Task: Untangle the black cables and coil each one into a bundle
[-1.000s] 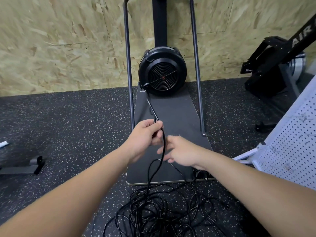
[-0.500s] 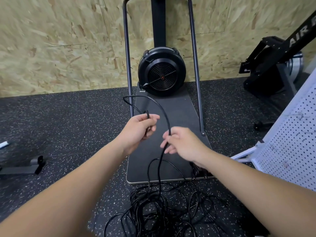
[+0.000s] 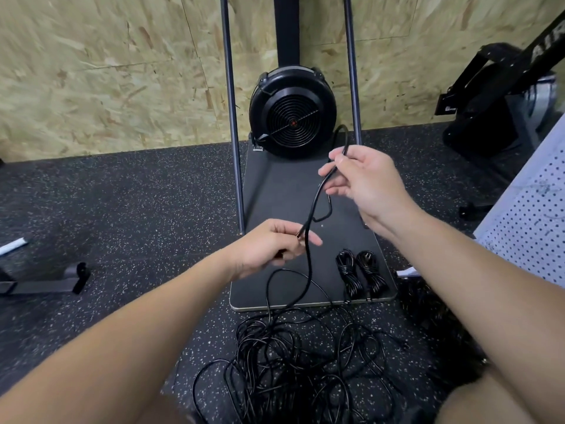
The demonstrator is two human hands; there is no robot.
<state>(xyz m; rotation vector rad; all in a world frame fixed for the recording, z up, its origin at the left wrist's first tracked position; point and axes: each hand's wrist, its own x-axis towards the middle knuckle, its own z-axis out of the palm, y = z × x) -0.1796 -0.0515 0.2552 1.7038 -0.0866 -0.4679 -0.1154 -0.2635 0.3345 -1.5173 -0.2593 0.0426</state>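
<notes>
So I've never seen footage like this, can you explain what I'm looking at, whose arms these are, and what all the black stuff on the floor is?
The camera sits on a person's head, looking forward and down, so the two bare arms are the wearer's own. The left hand and the right hand each pinch one black cable, stretched between them. It runs down into a tangled pile of cables on the speckled floor. Two coiled bundles lie on a dark platform, with a round black fan unit at its far end.
</notes>
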